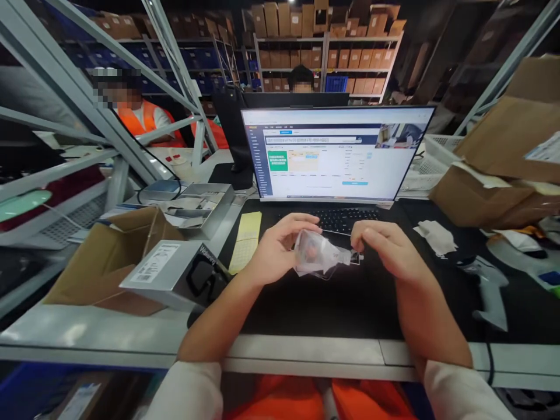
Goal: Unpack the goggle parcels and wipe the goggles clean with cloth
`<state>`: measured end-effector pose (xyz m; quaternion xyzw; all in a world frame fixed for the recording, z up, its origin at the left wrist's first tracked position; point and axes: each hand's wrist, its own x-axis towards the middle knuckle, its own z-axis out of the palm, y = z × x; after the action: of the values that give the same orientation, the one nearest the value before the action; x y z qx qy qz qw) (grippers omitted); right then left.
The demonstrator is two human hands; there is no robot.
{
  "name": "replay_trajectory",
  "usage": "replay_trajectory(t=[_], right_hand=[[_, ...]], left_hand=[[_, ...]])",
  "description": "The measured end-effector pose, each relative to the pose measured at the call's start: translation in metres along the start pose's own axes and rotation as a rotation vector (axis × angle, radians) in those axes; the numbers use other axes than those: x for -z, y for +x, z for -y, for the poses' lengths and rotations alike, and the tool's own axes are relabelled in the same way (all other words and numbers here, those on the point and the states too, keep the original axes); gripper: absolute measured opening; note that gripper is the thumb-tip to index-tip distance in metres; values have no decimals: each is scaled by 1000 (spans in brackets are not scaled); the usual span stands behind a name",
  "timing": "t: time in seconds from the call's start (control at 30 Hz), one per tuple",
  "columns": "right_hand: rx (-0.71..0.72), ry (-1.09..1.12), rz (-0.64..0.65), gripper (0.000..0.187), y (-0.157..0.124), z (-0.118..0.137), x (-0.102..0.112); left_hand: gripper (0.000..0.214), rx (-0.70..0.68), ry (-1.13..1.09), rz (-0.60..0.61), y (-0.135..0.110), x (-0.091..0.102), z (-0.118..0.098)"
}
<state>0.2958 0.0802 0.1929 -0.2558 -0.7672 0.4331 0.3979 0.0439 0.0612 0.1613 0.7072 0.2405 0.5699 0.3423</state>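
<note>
Above the black desk mat (pixel 280 315), my left hand (pixel 280 248) is closed on the near side of a small clear plastic bag (pixel 324 256). A reddish item (pixel 311 252) shows dimly through the crinkled plastic. The bag narrows to the right into a small shiny end close below my right hand (pixel 387 248). That hand's fingers are curled in, and whatever they may pinch is hidden. Just behind both hands lies a black keyboard (pixel 345 219). A pad of yellow sticky labels (pixel 245 242) lies left of my left hand.
A monitor (pixel 324 157) stands ahead. On the left are a silver box (pixel 166 274), an open cardboard box (pixel 109 256) and a grey tray (pixel 219 204). On the right lie a barcode scanner (pixel 490 291), a crumpled white piece (pixel 436 238) and cardboard boxes (pixel 485 192). Two people sit beyond.
</note>
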Motion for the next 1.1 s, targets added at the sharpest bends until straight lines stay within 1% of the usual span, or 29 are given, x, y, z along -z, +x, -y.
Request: replay_trajectory(t=[0.07, 0.1, 0.13, 0.17, 0.2, 0.23, 0.27, 0.3, 0.37, 0.43, 0.47, 0.5, 0.53, 0.57, 0.6, 0.63, 0.67, 0.7, 0.77, 0.83, 0.87, 0.93, 0.97, 1.03, 1.1], right_hand=[[-119, -46, 163, 41, 5, -4, 0], [-175, -51, 255, 40, 7, -6, -3], [-218, -36, 328, 39, 10, -8, -7], [-251, -6, 373, 38, 13, -11, -12], [-274, 45, 383, 37, 15, -13, -17], [-291, 115, 357, 35, 18, -17, -21], [-308, 202, 294, 35, 20, -20, -25], [-327, 299, 191, 34, 22, -24, -28], [-347, 476, -61, 31, 26, -32, -31], [-337, 574, -257, 26, 30, -38, -30], [-320, 594, -324, 24, 31, -40, -29], [-300, 604, -371, 24, 32, -41, -27], [-282, 607, -403, 26, 32, -41, -26], [-269, 612, -427, 28, 32, -41, -25], [-263, 614, -434, 30, 31, -39, -24], [-263, 612, -422, 30, 30, -38, -24], [-272, 611, -397, 29, 28, -36, -25], [-288, 613, -364, 29, 27, -34, -26], [-333, 634, -301, 29, 24, -33, -28], [-384, 667, -277, 33, 21, -35, -29], [-411, 679, -269, 35, 21, -37, -29], [-444, 669, -252, 38, 21, -45, -27], [-439, 631, -247, 38, 22, -50, -26], [-400, 476, -243, 36, 23, -59, -23], [-361, 281, -205, 34, 25, -67, -22]], left_hand=[[38, 152, -60, 119, -2, -3, -3], [41, 210, -89, 149, -3, -5, -2], [45, 253, -123, 163, -4, -7, -1], [50, 291, -160, 165, -4, -10, 2], [56, 332, -198, 163, -4, -11, 5], [62, 374, -235, 160, -3, -12, 8], [67, 413, -269, 153, -3, -12, 12], [70, 448, -297, 143, -2, -12, 15], [73, 488, -332, 95, 0, -10, 18], [62, 448, -306, -11, 1, -11, 17], [52, 390, -240, -83, 0, -11, 15], [39, 302, -124, -147, -1, -13, 13], [26, 184, 35, -192, -2, -14, 10], [17, 52, 216, -211, -4, -16, 7], [11, -72, 392, -199, -5, -17, 4], [11, -163, 536, -154, -6, -18, 1], [15, -212, 640, -89, -7, -18, -2], [21, -224, 706, -20, -7, -17, -4], [30, -166, 772, 133, -6, -15, -9], [32, -85, 789, 289, -3, -10, -12], [33, -48, 787, 346, -1, -7, -13], [33, 23, 772, 406, 1, 0, -15], [31, 51, 768, 410, 2, 3, -16], [27, 95, 781, 404, 3, 8, -17], [23, 123, 813, 399, 3, 12, -17]])
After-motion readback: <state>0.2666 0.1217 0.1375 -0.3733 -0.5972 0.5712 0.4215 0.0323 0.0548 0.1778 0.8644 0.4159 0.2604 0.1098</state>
